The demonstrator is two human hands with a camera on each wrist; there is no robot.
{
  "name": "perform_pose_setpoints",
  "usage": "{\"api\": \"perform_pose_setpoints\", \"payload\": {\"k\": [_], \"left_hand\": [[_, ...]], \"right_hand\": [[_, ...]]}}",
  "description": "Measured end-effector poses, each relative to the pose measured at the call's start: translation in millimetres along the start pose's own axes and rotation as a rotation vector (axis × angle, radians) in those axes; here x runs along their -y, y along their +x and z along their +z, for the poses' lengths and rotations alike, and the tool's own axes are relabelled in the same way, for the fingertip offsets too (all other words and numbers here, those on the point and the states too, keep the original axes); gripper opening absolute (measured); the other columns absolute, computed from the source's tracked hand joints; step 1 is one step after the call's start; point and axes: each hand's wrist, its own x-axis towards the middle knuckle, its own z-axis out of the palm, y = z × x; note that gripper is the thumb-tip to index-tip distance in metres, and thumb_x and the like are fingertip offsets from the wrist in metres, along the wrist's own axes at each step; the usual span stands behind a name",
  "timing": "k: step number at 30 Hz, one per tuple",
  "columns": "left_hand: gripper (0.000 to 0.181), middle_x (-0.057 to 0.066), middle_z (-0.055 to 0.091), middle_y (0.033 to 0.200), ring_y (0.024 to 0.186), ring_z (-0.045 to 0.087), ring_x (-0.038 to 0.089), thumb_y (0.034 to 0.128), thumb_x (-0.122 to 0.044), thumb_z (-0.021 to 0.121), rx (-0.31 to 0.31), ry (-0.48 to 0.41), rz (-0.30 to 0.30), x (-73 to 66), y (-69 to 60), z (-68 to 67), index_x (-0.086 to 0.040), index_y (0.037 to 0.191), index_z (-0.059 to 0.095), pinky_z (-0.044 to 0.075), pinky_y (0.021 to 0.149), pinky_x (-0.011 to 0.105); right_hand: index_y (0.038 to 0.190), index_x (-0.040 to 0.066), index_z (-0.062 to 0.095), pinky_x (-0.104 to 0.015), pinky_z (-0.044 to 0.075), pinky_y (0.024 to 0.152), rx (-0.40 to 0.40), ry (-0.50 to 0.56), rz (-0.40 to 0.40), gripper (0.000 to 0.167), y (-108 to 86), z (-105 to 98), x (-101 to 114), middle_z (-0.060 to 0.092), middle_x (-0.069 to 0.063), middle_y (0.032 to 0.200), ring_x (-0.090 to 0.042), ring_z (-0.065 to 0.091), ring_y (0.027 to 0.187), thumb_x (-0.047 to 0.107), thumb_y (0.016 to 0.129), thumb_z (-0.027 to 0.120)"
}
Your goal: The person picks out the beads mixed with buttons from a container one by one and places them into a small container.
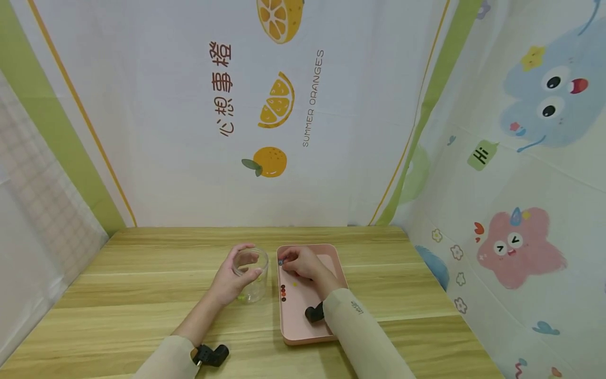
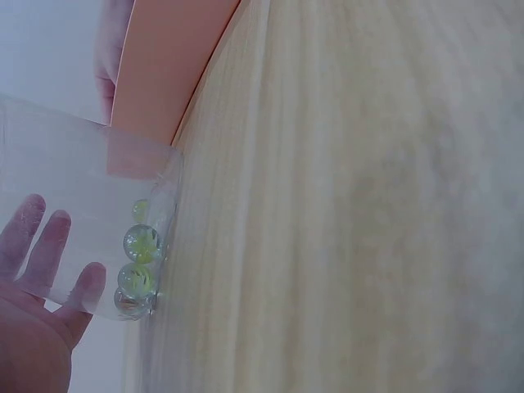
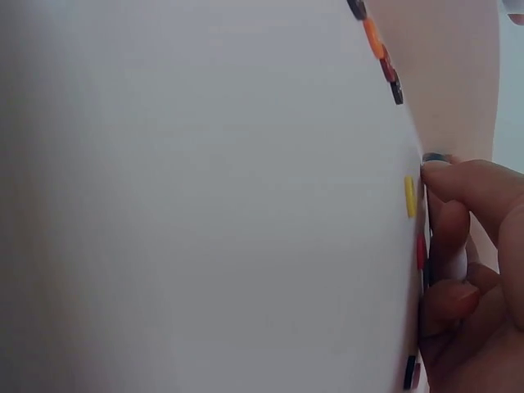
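- Sleeves [image 1: 369, 337], beige, with black wrist cameras [image 1: 213, 356]: at the near edge of the desk [image 1: 165, 300].
- Tray [image 1: 303, 329], pink: right of the desk's centre, near short edge toward the person.
- Dark and orange discs [image 1: 283, 293]: in a row along the tray's left edge; yellow disc [image 1: 294, 284] just inboard.
- Left hand [image 1: 229, 280]: fingers and thumb wrapped around the clear jar [image 1: 256, 288], upright beside the tray's left edge; glass marbles [image 2: 137, 280] on its bottom.
- Right hand [image 1: 305, 263]: fingertips apparently pinching a bluish piece [image 1: 281, 262], partly hidden, at the tray's far left corner.
- Printed cloth [image 1: 189, 184]: beyond the desk's far edge.
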Motion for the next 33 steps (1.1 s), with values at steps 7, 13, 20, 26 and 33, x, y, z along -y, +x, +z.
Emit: {"api": "perform_pose_setpoints", "payload": {"k": [7,13,20,26,33], "left_hand": [[0.065,0.030,0.064,0.144,0.136,0.060,0.034,0.0995,-0.008,0.075,-0.008,-0.010,0.004,-0.8,0.3,0.4,-0.005,0.156,0.044,0.046,0.112,0.052],[0.065,0.031,0.064,0.144,0.135,0.062,0.032,0.0993,-0.009,0.075,-0.011,0.004,0.009,1.1,0.6,-0.2,-0.004,0.156,0.044,0.047,0.111,0.050],[0.065,0.033,0.063,0.145,0.134,0.063,0.027,0.0993,-0.010,0.076,-0.012,0.017,0.002,2.7,1.0,0.3,-0.006,0.156,0.044,0.047,0.112,0.050],[0.065,0.032,0.064,0.144,0.134,0.062,0.031,0.0990,-0.009,0.076,-0.017,0.016,-0.001,0.7,0.4,1.1,-0.005,0.156,0.044,0.047,0.110,0.048],[0.064,0.032,0.064,0.143,0.136,0.061,0.039,0.0990,-0.008,0.076,-0.020,0.006,0.001,-0.7,0.4,1.0,-0.006,0.155,0.045,0.046,0.113,0.055]], "right_hand": [[0.110,0.006,0.081,-0.024,0.047,0.060,-0.003,-0.006,0.003,0.017,-0.5,0.3,-0.3,0.069,0.002,0.088,-0.012,0.055,0.067,-0.001,0.095,0.077],[0.109,0.006,0.080,-0.025,0.048,0.062,-0.006,-0.001,0.012,0.015,-1.8,1.0,0.8,0.069,0.001,0.089,-0.012,0.056,0.070,0.000,0.095,0.078],[0.105,0.004,0.080,-0.023,0.049,0.065,-0.015,-0.013,0.007,0.010,-0.6,2.2,-2.0,0.070,0.002,0.088,-0.010,0.057,0.073,0.001,0.096,0.079],[0.104,0.005,0.081,-0.023,0.049,0.065,-0.019,-0.027,0.005,0.008,0.0,2.2,-3.2,0.071,0.003,0.088,-0.010,0.058,0.074,0.002,0.096,0.080],[0.104,0.007,0.081,-0.023,0.049,0.064,-0.021,-0.025,0.005,0.008,-0.7,1.2,-3.3,0.072,0.002,0.089,-0.011,0.057,0.071,0.004,0.096,0.079]]}}
